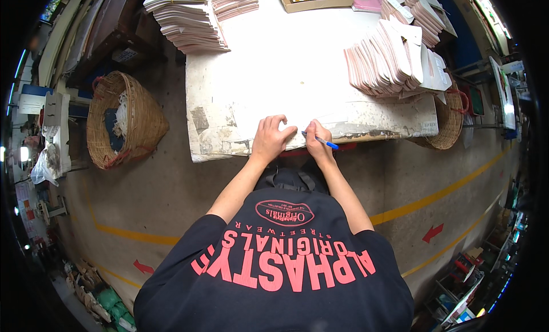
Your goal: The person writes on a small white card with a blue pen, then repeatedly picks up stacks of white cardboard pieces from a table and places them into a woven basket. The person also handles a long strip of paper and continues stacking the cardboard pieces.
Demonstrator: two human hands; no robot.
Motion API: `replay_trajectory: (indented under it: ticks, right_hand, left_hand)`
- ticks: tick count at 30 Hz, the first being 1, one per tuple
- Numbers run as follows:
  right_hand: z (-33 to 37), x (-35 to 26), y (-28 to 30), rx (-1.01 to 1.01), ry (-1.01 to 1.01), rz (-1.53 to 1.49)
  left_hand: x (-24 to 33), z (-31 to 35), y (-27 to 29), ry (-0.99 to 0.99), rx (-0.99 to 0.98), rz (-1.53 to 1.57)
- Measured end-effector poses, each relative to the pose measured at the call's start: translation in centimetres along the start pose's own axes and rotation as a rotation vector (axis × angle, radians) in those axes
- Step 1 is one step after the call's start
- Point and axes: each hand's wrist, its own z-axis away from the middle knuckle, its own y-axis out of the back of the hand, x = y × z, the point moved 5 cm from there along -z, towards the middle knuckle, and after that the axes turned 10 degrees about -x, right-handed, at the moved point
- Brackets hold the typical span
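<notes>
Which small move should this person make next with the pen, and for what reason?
Perhaps a short stroke of the pen: the right grip holds it slanted, blue end outward, other end over the white tabletop, close to the left grip.

Glare-washed tabletop (269, 69), dimmer floor (171, 189), fisheye-bent edges

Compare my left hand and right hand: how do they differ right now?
The right hand grips a blue-and-white pen; the left hand shows no tool.
The left hand's thumb stands apart from its curved index finger; the right hand's fingers are closed together around the pen.
Both are bare and sit at the near edge of the white table.
</notes>
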Motion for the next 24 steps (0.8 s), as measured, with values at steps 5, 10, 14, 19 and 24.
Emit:
replay_trajectory:
  ticks: [5, 10, 14, 19, 24]
  right_hand:
    - [-0.08, 0.07, 0.04, -0.037, -0.024, 0.028]
    - [0.02, -0.17, 0.03, 0.018, 0.039, -0.001]
    - [0.17, 0.03, 0.1, 0.012, 0.005, 0.023]
    - [0.18, -0.08, 0.12, 0.046, 0.028, 0.022]
    - [0.23, 0.2, 0.21, 0.044, -0.001, 0.005]
  left_hand:
    - [-0.03, -0.05, 0.04, 0.008, 0.007, 0.016]
    - [-0.01, -0.07, -0.01, 0.006, 0.009, -0.008]
    - [-0.05, -0.12, -0.07, 0.004, 0.01, -0.011]
    - [-0.07, -0.09, -0.14, 0.003, 0.005, -0.02]
    - [-0.1, -0.11, -0.15, -0.002, 0.016, -0.014]
